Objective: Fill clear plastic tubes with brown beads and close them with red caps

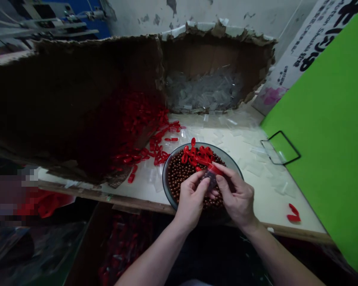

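Observation:
A small clear plastic container (209,179) with dark contents and a red cap (214,169) is held between both hands over a bowl. My left hand (193,195) pinches it from the left with thumb and fingers. On the other side, my right hand (238,194) grips it near the red cap. Beneath them is the grey bowl (164,184), filled with round brown beads (179,174). Several red plastic caps (193,157), some with flipped-up lids, lie on the beads at the bowl's far side. My fingers partly cover the container.
A torn cardboard box (131,51) spills red caps (137,115) onto the white table (264,198). Clear plastic pieces (203,91) fill the box's right part; more lie scattered. A lone red cap (294,214) rests at right, beside a green panel (334,139) with a black wire handle (292,145).

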`<state>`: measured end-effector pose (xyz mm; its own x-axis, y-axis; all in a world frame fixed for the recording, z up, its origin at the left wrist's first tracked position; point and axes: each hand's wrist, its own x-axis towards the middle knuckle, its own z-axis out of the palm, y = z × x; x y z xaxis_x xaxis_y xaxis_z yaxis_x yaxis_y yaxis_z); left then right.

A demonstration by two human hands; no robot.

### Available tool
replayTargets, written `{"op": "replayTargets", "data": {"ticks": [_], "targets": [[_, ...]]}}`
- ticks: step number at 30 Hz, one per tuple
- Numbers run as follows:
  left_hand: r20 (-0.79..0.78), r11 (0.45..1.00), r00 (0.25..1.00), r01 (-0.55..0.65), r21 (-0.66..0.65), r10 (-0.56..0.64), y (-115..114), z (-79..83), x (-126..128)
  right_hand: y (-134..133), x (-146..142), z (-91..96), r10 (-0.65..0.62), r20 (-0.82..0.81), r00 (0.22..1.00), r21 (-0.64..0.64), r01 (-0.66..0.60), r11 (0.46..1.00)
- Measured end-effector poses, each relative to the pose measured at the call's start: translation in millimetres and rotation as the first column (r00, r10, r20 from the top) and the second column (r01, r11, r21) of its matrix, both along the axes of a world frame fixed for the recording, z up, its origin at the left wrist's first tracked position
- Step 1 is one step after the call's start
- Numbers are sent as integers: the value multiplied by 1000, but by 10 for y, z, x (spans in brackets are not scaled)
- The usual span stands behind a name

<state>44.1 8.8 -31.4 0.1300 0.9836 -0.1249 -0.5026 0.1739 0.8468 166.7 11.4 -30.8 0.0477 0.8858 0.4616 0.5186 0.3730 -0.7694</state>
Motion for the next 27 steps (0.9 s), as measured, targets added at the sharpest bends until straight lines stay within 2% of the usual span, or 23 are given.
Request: {"op": "replayTargets", "data": {"ticks": [3,5,7,9,11,12,14,15,16,19,20,21,25,27], "targets": [[-57,1000,998,17,10,-16,17,3,-67,-33,39,13,25,38,999,10,-26,1000],[-122,998,991,65,18,-63,51,14,-147,-22,78,41,93,-21,995,-50,-94,994],[-160,986,974,163,16,-159,94,28,-236,42,104,84,151,-205,967,-149,-183,972],[-147,964,954,265,4,-261,133,43,-304,165,100,135,137,-475,869,-241,-279,930],[-95,940,935,340,-27,-341,153,53,-335,324,65,188,90,-689,719,-318,-412,854],[-66,929,927,366,-48,-369,153,55,-338,401,41,215,81,-752,655,-350,-500,792],[-26,914,916,397,-86,-401,137,49,-329,524,-1,268,92,-814,574,-380,-644,664],[-20,912,916,397,-102,-401,124,42,-322,563,-13,293,99,-826,555,-376,-673,637],[-19,915,920,388,-113,-392,111,33,-317,585,-16,316,104,-830,547,-363,-673,644],[-10,929,937,345,-134,-349,83,5,-309,581,18,360,73,-805,589,-335,-553,763],[-5,930,938,342,-135,-345,80,-1,-306,571,33,362,59,-789,611,-341,-516,786],[1,928,937,346,-137,-349,78,-5,-301,560,43,355,52,-773,632,-354,-499,790],[25,905,917,396,-153,-397,78,-2,-244,546,-4,273,115,-707,698,-428,-552,715],[2,905,914,401,-142,-405,73,4,-206,546,-65,225,161,-659,735,-441,-551,708]]}}
